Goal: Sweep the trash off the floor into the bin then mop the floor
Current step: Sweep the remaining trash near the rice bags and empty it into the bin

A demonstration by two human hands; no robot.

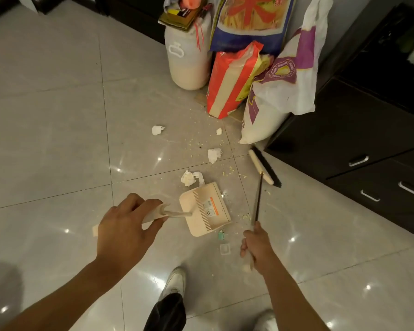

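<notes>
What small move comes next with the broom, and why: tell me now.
Probably drag the broom head left, pushing the tissue wads and crumbs toward the dustpan. The right hand grips the broom handle, its head resting by the cabinet, right of the litter; the left hand holds the dustpan beside the nearest wad.

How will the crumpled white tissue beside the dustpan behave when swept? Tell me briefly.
The crumpled white tissue wad looks very light, so it should probably skid easily on the glossy tile floor. Loosely crumpled, it likely tumbles unevenly.
</notes>
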